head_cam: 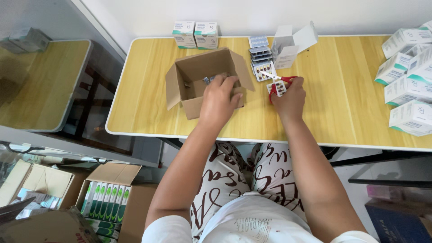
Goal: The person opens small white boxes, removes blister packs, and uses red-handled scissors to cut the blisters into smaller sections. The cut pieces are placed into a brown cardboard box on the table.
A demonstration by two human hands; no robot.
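My left hand (219, 100) reaches into an open brown cardboard box (189, 74) on the wooden table (337, 90); its fingers curl over the box's inside, near a small silvery piece, and I cannot tell whether it grips anything. My right hand (290, 98) holds red-handled scissors (280, 81), blades pointing left, together with a small blister piece (278, 88). Just beyond the scissors lie a blister strip (263, 69) and a short stack of blister strips (260, 53).
An opened white carton (291, 45) stands behind the strips. Two small white-and-green cartons (195, 34) sit at the table's far edge, several more (407, 76) at the right. Another table (40, 81) stands left. Boxes of cartons (105, 198) lie on the floor.
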